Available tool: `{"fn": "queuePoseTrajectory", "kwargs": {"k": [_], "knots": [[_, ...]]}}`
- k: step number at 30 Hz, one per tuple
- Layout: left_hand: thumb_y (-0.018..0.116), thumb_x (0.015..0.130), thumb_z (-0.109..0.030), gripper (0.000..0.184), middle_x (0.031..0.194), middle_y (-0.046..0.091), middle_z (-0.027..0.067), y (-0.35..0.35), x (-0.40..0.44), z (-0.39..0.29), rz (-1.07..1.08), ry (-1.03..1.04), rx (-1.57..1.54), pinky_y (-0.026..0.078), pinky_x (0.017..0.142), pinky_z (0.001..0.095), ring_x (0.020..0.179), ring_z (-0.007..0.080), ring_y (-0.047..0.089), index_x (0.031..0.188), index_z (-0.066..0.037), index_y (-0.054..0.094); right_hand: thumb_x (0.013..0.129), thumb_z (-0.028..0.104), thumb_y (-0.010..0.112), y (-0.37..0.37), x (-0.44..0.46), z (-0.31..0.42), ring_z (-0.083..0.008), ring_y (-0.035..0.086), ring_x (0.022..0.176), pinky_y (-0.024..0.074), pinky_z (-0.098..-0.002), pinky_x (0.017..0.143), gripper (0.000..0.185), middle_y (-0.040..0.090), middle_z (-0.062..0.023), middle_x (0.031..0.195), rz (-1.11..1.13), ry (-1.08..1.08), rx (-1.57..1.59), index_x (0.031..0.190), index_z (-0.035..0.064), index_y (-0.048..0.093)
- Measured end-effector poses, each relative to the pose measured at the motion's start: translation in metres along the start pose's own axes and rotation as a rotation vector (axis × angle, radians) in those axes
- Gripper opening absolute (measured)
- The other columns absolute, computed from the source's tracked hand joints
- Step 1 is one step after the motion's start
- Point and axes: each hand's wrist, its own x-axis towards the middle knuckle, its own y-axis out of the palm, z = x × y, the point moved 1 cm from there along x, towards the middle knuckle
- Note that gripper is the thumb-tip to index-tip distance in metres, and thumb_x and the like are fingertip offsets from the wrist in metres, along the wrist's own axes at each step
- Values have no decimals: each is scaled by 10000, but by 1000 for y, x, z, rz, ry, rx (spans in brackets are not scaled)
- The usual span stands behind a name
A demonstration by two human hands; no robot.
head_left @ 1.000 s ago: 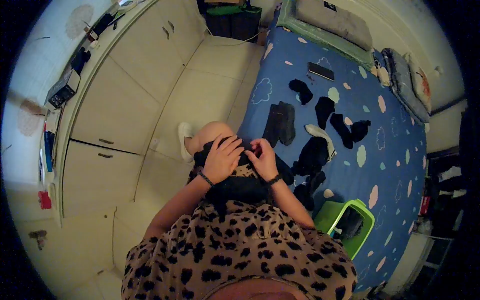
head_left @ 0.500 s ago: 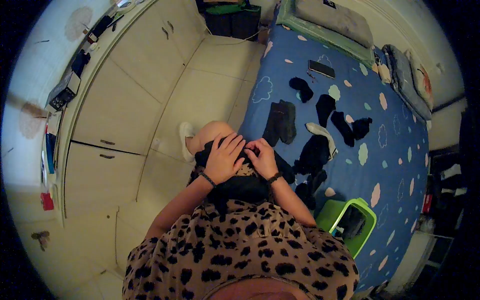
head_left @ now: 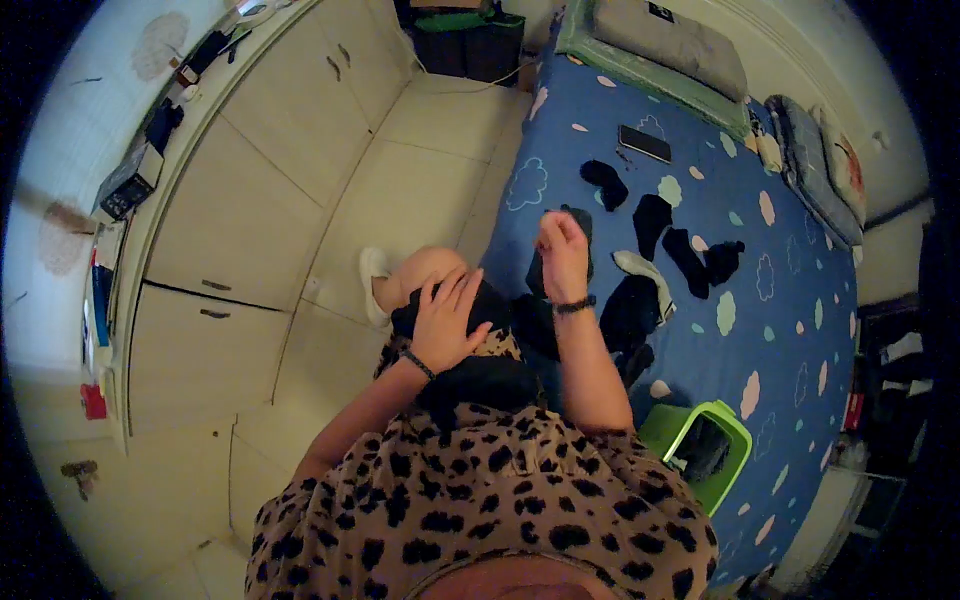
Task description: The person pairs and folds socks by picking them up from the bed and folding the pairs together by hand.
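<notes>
- Two bare hands in view, one at the lap and one over the near side of the bed (head_left: 780, 300).
- Left hand (head_left: 448, 322): palm down on the lap, fingers outstretched and slightly parted, against the black cloth (head_left: 485, 308) over the thigh.
- Right hand (head_left: 563, 250): raised over the grey socks (head_left: 582, 232), fingers curled in and drawn together; too little detail to tell whether anything is pinched in them.
- Grey socks: flat on the bed near its edge, partly hidden behind the right hand.
- Dark cloth (head_left: 535, 325): at the bed edge, between the lap and the right forearm.
- Black heap (head_left: 630, 308): on the bed, to the right of the right wrist, with a white sock (head_left: 640, 266) along its upper right side.
- Farther up the bed: a bent black sock (head_left: 604, 185) below the phone (head_left: 645, 144), and a straighter black sock (head_left: 652, 222) to its lower right.
- Farther right: a long black sock (head_left: 685, 262) just beside a crumpled black bundle (head_left: 723, 260).
- Green basket (head_left: 738, 440): tilted, near the right elbow, with dark fabric (head_left: 703, 447) inside.
- At the head of the bed, a grey pillow (head_left: 670, 45); on the floor, beside the bare leg, a white shoe (head_left: 373, 280).
</notes>
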Motion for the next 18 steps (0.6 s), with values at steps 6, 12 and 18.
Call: {"fn": "queuePoseTrajectory", "kwargs": {"k": [6,12,18], "knots": [[691,733,-399,837,1408,372,174,-2,-2,-2,-39,-140,26,132,1107,510,1336,301,306,1382,-2,342,890,235,611,27,65,-49,-140,524,735,438,-285,676,219,555,-16,767,162,-689,-881,928,21,582],[708,782,-292,701,1379,384,197,14,-32,50,-416,-434,-357,251,1077,423,1302,317,347,1337,-3,392,867,281,633,10,-32,-49,-166,575,835,458,-300,771,281,629,-74,891,470,142,-802,953,14,614],[647,869,-169,193,962,589,53,24,-50,86,-342,-678,-838,439,825,288,887,162,546,962,-20,566,880,199,600,16,-47,-53,-168,562,723,451,-300,681,185,594,-77,780,313,-173,-662,816,27,579]]}}
